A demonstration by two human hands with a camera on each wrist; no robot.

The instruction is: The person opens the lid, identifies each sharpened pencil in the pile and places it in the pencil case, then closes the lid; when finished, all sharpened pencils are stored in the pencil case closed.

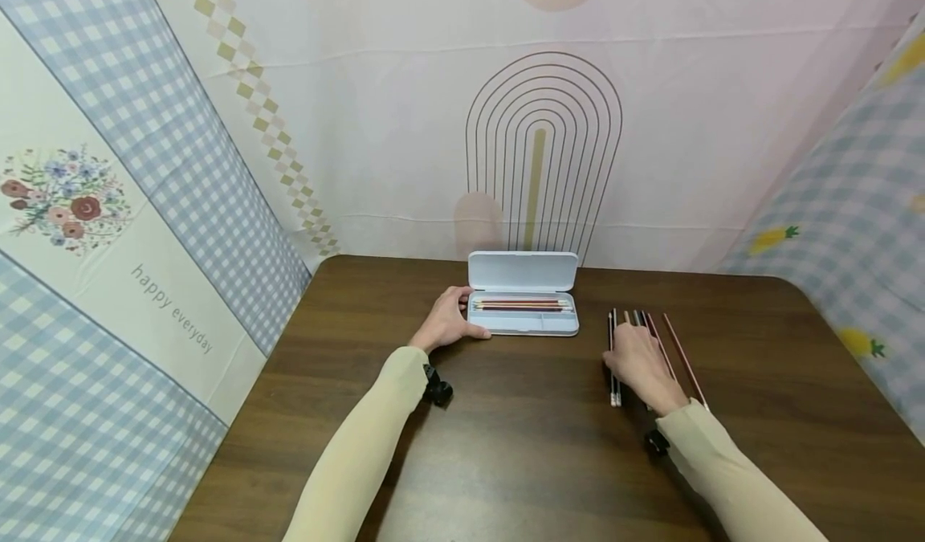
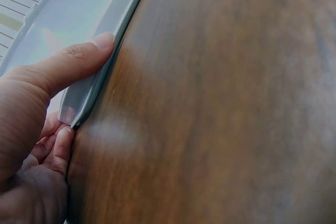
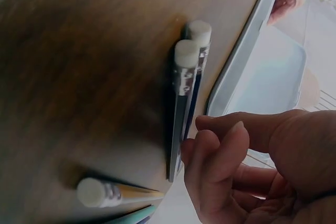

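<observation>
My left hand (image 1: 446, 321) grips the left end of a pale blue pencil case (image 1: 556, 334), thumb over the front edge, fingers at the end. The case lies with its lid (image 1: 523, 271) raised; several reddish pencils (image 1: 520, 307) are inside. To the right, my right hand (image 1: 639, 361) is over a row of loose pencils. Its thumb and bent fingers are beside two dark pencils (image 3: 179, 111) with white erasers; a gap shows between thumb and forefinger, with no pencil visibly held. A yellow pencil (image 3: 126, 193) and a green one (image 3: 134, 216) lie close by.
A red pencil (image 1: 682, 353) lies at the right of the row. The brown wooden table (image 1: 506, 446) has its back edge against a patterned cloth wall (image 1: 405, 148). Checked cloths hang on both sides.
</observation>
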